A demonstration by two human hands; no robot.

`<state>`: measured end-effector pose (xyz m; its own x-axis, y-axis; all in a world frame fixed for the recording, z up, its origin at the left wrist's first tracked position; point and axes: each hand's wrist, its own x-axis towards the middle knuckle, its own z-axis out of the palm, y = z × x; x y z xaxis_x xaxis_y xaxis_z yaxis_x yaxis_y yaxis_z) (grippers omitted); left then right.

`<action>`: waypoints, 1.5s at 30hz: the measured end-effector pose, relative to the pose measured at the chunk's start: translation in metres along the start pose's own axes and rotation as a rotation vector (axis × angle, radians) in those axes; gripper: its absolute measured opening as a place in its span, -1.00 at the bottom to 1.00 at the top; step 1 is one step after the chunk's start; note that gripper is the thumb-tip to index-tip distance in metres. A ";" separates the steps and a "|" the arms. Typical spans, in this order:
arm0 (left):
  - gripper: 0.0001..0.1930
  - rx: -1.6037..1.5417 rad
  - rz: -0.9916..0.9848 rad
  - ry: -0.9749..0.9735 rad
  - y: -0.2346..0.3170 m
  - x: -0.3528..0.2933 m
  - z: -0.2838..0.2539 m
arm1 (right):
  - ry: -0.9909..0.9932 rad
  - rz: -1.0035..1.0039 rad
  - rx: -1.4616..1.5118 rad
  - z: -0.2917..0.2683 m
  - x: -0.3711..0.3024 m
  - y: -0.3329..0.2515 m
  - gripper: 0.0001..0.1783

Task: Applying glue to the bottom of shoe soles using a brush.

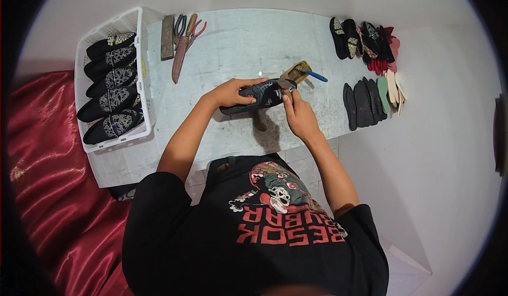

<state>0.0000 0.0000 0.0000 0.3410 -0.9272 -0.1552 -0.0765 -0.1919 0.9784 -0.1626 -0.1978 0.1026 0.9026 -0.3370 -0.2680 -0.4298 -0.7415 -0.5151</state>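
**Handling and Hold Points**

The shoe (258, 92) is above the worktop (227, 47), likely light, flexible. Support the sole; pinch the rim. Left grip (227, 92): grasping shoe's left end. Right grip (302, 117): fingers curled near right end; exact hold cannot be told.

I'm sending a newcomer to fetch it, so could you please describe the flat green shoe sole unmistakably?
On the pale worktable, find the row of flat shoe soles at its near right corner. The flat green shoe sole lies between black soles on its left and cream soles on its right; its green colour sets it apart.
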 end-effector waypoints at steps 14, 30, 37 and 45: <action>-0.25 -0.036 0.025 0.011 0.000 -0.001 -0.003 | 0.047 -0.040 0.096 0.018 -0.038 0.033 -0.66; -0.22 -0.054 0.016 0.023 -0.010 0.002 0.002 | 0.120 -0.076 0.045 0.019 0.001 0.003 -0.55; -0.22 0.012 -0.050 -0.022 -0.007 -0.001 -0.003 | 0.065 0.039 0.055 0.019 -0.007 -0.004 -0.53; -0.19 -0.021 0.111 -0.003 -0.019 0.000 0.000 | 0.113 -0.033 0.085 -0.002 -0.007 -0.015 -0.57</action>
<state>0.0017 0.0039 -0.0181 0.3287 -0.9433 -0.0457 -0.0939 -0.0807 0.9923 -0.1624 -0.1855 0.1143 0.9114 -0.3797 -0.1588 -0.3959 -0.7034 -0.5904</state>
